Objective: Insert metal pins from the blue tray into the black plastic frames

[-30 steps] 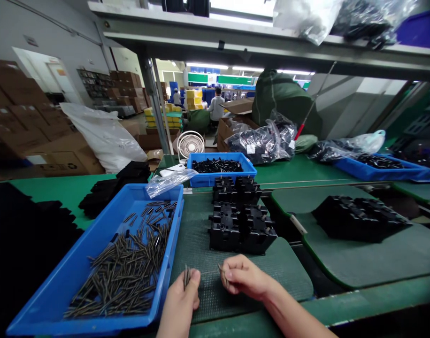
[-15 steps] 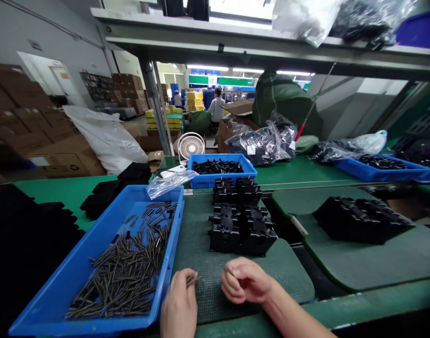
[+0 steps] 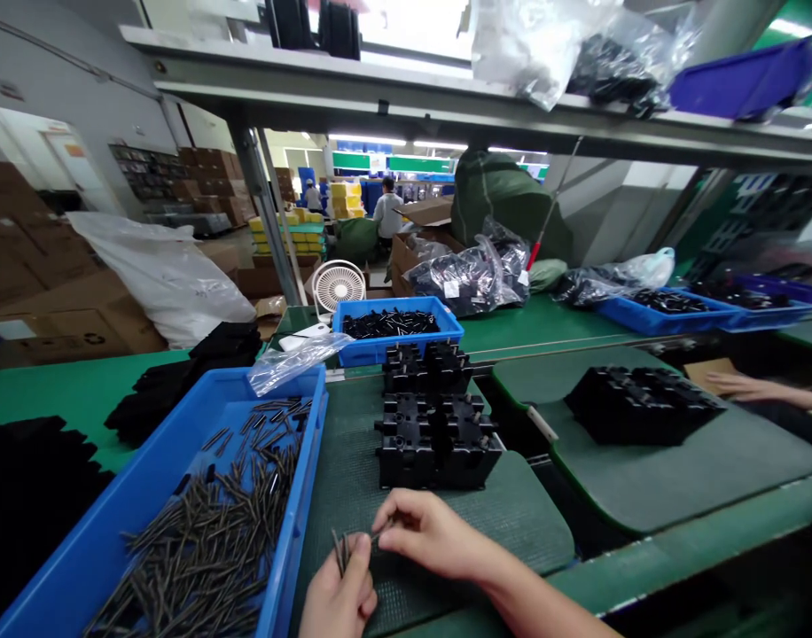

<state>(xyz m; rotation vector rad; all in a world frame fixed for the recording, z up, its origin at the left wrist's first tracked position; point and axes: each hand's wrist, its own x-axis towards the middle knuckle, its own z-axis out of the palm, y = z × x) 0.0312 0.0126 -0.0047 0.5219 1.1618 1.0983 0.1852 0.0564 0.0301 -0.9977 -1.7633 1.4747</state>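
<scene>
Metal pins (image 3: 340,551) are sticking up in a small bunch from the pinched fingertips of the person's left hand (image 3: 336,589), which is hovering low over a green mat (image 3: 519,523) just beside a blue plastic tray (image 3: 305,461). The right hand (image 3: 433,532) is reaching across close to the left, its thumb and fingers pinching what looks like one more thin pin, though it is too small to be certain. Many more dark pins (image 3: 206,532) are lying loose and crisscrossed in the tray. They are likely stiff, light and slick, so they seem best taken near one end between fingertip and thumb, and they could easily slip or roll. Black plastic housings (image 3: 439,452) are sitting in a row on the mat ahead of the hands, their tops studded with small posts. Another black housing (image 3: 638,408) is lying on a separate mat to the right, with a co-worker's hand (image 3: 758,385) reaching in beyond it, and a green tabletop (image 3: 80,399) is stretching away on the left.
</scene>
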